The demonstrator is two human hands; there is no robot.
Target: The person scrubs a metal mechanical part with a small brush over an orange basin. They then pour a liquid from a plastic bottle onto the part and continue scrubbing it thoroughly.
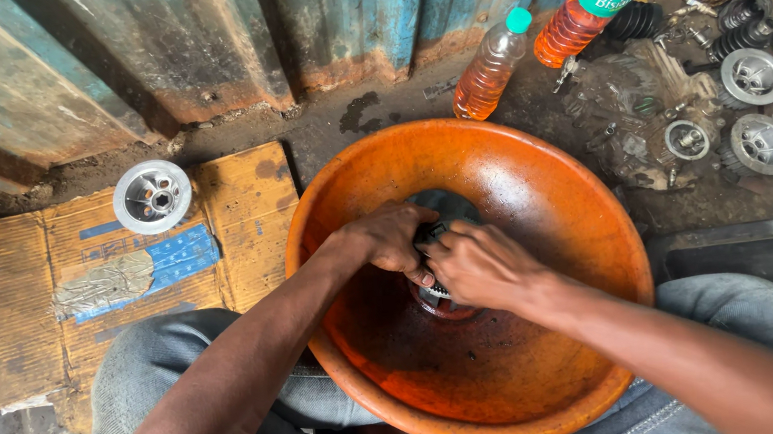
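At the centre of the frame, both hands close on a dark, toothed metal gear part (439,290), mostly hidden beneath them. The left hand (392,238) wraps its top with curled fingers; the right hand (479,266) grips its side. The part sits at the bottom of one wide orange basin (536,182) with a thin reddish, oily film, resting between the person's knees. Two plastic bottles (489,67) of orange liquid lie in the upper middle. One silver hub (152,196) rests on cardboard (3,305), upper left. Three similar silver discs (753,76) lie upper right.
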